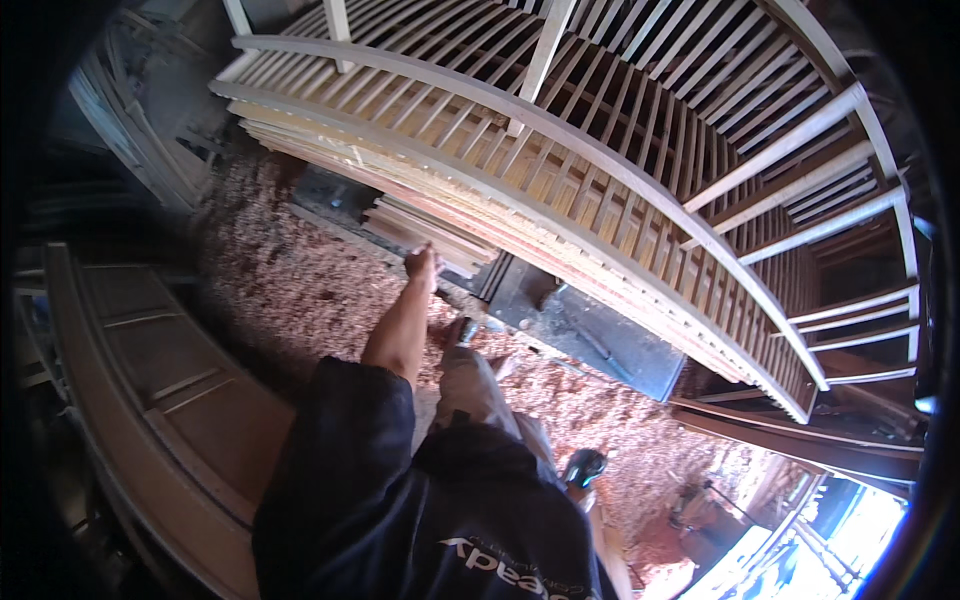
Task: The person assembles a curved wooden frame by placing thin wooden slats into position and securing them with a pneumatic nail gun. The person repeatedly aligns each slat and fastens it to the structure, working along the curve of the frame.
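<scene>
My left arm stretches forward, and my left hand [424, 264] is at the near edge of a small stack of thin wooden strips [405, 226] on a dark low bench [520, 298]. Its fingers look curled; whether they grip a strip is hidden. Low on the right, my right hand [582, 491] is closed round a dark green and black tool [585, 466]. It looks like a power tool, but its exact kind does not show. A slim dark tool [598, 346] and a smaller one [550, 294] lie on the bench.
Above the bench rises a large slatted wooden frame [620, 200] over long stacked boards [420, 178]. Wood shavings [275, 265] cover the floor. A panelled wooden door [165, 350] leans at left. Long boards [850, 448] lie at right. My shoe [461, 331] is near the bench.
</scene>
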### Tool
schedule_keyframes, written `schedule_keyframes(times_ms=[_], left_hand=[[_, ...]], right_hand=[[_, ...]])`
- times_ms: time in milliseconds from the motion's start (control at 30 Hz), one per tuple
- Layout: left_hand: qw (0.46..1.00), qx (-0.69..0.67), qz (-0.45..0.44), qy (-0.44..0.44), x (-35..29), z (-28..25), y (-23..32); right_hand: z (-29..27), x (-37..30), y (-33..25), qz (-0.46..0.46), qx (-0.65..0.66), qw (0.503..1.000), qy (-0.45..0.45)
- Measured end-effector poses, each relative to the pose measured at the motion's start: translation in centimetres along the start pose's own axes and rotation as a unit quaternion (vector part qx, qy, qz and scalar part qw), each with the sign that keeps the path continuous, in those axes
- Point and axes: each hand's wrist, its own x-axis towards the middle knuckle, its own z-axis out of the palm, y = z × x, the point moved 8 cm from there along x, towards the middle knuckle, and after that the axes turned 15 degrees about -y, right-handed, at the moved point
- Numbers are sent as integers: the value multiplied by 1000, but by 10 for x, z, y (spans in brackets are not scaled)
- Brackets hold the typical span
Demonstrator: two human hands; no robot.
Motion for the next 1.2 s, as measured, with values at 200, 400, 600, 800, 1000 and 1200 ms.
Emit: schedule_keyframes(times_ms=[200, 400, 600, 800, 1000, 1200], left_hand=[[987, 83, -13, 139, 25, -8, -1], [998, -6, 3, 56, 26, -17, -13], [999, -44, 0, 5, -3, -22, 9], [978, -7, 183, -99, -109, 3, 124], [911, 17, 352, -215, -245, 92, 276], [770, 234, 451, -386, -310, 260, 377]], right_hand=[[-10, -65, -27, -10, 8, 1000, -19], [-17, -101, -73, -32, 16, 999, -12], [-14, -119, -111, -63, 14, 998, -7], [-6, -133, -144, -99, 34, 994, 5], [4, -145, -168, -131, 97, 986, 39], [22, -152, -179, -140, 157, 976, 55]])
